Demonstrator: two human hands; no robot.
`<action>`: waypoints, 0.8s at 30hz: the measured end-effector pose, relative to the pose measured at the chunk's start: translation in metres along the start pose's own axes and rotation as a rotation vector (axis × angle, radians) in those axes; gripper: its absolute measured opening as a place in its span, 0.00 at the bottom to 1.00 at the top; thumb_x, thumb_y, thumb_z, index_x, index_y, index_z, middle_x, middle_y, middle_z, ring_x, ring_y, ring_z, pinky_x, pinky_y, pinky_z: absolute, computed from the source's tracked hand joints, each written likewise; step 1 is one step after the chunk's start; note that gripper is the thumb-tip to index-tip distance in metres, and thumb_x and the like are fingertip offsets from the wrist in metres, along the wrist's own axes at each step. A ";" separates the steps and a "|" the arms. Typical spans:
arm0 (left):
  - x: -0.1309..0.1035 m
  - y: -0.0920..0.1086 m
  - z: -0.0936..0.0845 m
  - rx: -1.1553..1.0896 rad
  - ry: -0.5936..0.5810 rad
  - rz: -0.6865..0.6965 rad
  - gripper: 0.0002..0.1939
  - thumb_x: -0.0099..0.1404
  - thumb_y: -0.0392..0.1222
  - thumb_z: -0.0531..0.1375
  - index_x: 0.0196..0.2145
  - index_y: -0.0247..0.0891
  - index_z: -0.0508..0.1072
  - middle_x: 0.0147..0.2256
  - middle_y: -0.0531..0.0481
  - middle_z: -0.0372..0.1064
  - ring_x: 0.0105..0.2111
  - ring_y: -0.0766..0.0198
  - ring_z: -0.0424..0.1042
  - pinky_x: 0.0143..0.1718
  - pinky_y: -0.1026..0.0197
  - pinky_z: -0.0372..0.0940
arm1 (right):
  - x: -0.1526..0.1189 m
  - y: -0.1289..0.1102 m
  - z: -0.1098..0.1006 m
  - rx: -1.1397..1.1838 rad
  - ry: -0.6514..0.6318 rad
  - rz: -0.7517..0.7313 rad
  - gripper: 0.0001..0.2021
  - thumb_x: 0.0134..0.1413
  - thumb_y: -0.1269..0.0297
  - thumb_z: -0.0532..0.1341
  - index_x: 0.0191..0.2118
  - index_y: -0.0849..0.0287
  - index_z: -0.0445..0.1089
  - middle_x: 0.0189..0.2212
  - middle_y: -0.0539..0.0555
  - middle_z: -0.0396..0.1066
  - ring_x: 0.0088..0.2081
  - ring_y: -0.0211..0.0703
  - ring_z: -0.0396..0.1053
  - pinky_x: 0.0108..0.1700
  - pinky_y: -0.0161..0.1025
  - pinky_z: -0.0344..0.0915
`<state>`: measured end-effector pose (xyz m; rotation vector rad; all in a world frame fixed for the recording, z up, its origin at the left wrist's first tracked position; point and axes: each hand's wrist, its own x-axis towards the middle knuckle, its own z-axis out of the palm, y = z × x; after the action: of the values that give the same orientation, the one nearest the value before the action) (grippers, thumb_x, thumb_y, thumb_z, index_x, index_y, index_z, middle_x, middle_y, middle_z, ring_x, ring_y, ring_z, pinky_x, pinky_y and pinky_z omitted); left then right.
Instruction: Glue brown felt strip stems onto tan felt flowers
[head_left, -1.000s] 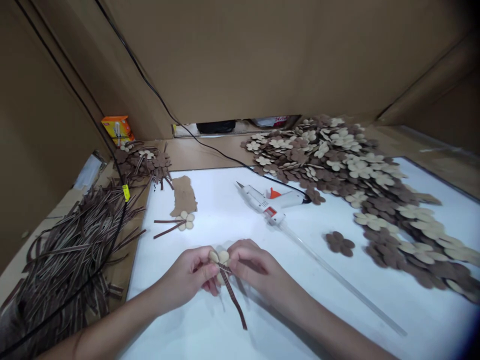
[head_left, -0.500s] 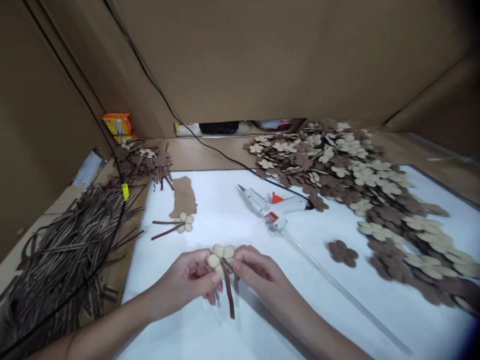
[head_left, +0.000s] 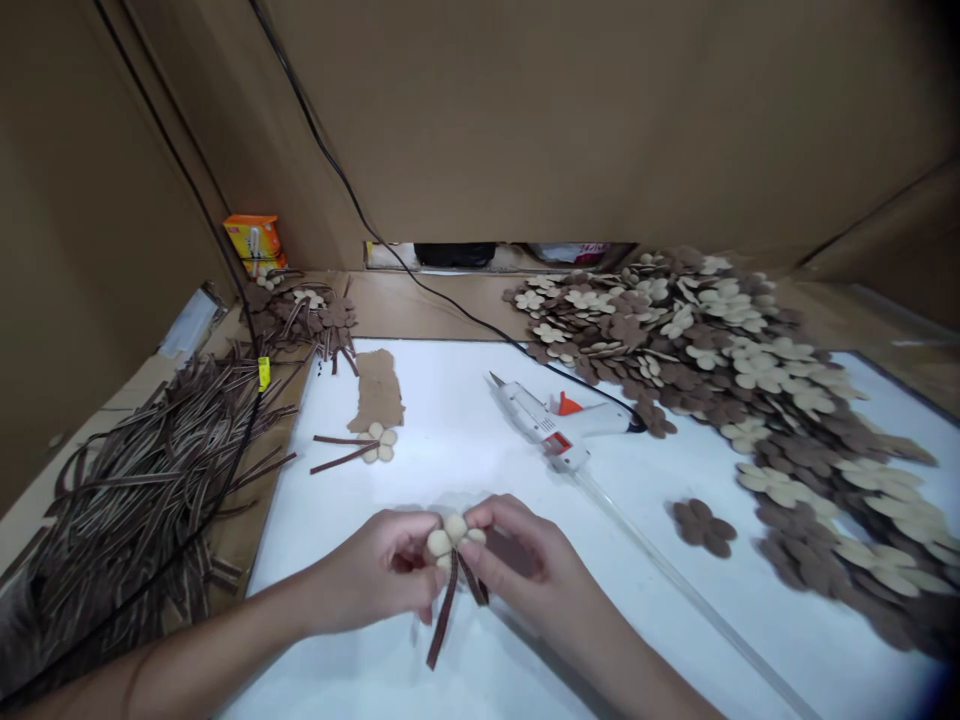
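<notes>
Between both hands, above the white board, is a cream felt flower [head_left: 454, 530] with two brown stitched ribbon tails [head_left: 444, 625] hanging down from its middle. My left hand [head_left: 390, 570] pinches the flower's left petals between thumb and fingers. On the other side, my right hand [head_left: 521, 555] is closed on the right petals, its thumb over the front. Part of the flower is hidden by the fingertips. Another cream flower with ribbon tails [head_left: 379, 443] lies on the board at the upper left, beside a torn piece of brown cardboard [head_left: 379, 390].
A white glue gun [head_left: 551, 425] with a long clear stick [head_left: 682, 585] lies right of centre. Brown and cream flowers [head_left: 720, 350] are heaped at the right, one brown flower [head_left: 703, 528] apart. Ribbons [head_left: 150, 490] pile at the left. A black cable [head_left: 360, 215] crosses behind.
The flower has tipped in my hands, and its ribbon tails now hang more to the left and spread apart. The whole view has shifted slightly, so the surroundings sit further right.
</notes>
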<state>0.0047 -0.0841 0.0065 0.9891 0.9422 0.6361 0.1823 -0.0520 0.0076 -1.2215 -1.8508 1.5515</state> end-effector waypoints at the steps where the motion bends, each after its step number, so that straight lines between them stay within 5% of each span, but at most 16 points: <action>1: 0.000 0.000 0.000 0.033 -0.009 -0.004 0.11 0.55 0.44 0.61 0.26 0.34 0.64 0.22 0.54 0.60 0.23 0.70 0.62 0.26 0.66 0.61 | 0.001 0.001 0.001 0.022 -0.019 0.017 0.08 0.51 0.59 0.58 0.30 0.59 0.68 0.28 0.51 0.64 0.31 0.40 0.64 0.33 0.36 0.61; 7: -0.003 0.001 -0.001 0.011 -0.007 -0.021 0.13 0.58 0.48 0.58 0.26 0.34 0.66 0.23 0.53 0.61 0.24 0.69 0.63 0.28 0.66 0.61 | 0.001 0.002 0.003 0.263 -0.111 0.123 0.13 0.50 0.54 0.59 0.27 0.60 0.65 0.20 0.48 0.61 0.24 0.37 0.60 0.27 0.34 0.59; 18: 0.003 -0.005 -0.001 0.012 -0.016 0.061 0.14 0.58 0.48 0.59 0.28 0.32 0.69 0.24 0.52 0.65 0.24 0.71 0.64 0.26 0.69 0.62 | -0.004 0.003 0.024 0.427 0.041 0.090 0.13 0.52 0.55 0.59 0.27 0.60 0.62 0.19 0.45 0.60 0.22 0.33 0.60 0.26 0.32 0.58; 24: 0.001 -0.007 -0.005 0.025 -0.046 0.053 0.12 0.57 0.45 0.60 0.26 0.32 0.70 0.25 0.49 0.68 0.26 0.68 0.67 0.28 0.67 0.64 | 0.000 0.007 0.010 0.358 -0.123 0.102 0.16 0.48 0.51 0.61 0.27 0.61 0.63 0.19 0.47 0.63 0.22 0.35 0.62 0.24 0.33 0.59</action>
<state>0.0015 -0.0841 -0.0012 1.0495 0.8876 0.6450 0.1772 -0.0580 -0.0018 -1.0886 -1.5101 1.9504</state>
